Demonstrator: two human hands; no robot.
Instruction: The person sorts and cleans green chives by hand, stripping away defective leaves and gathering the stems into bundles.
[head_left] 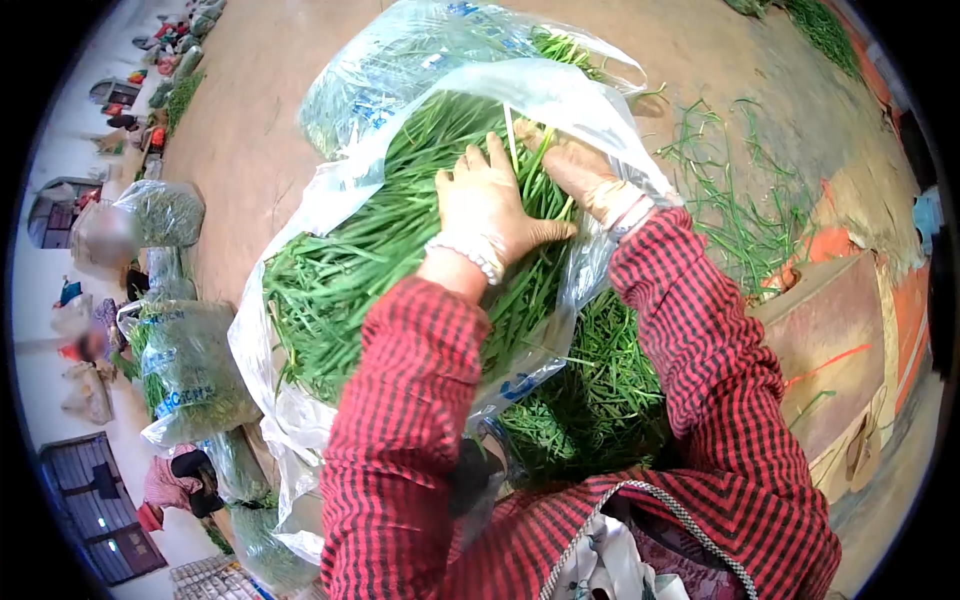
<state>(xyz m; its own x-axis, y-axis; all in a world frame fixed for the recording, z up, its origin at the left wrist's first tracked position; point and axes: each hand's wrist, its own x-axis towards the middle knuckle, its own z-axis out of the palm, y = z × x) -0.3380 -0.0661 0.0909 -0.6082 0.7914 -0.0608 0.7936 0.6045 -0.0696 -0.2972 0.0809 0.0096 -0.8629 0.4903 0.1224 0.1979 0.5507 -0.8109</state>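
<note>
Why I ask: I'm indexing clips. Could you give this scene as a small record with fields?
Left hand: fingers spread on green stalks
Right hand: at the stalks, near the bag's right edge; grip unclear
Container: open clear plastic bag
Beyond it: another bag
Right side: loose stalks scattered on the floor
Near the person: pile of greens
Far left: filled bags
</note>
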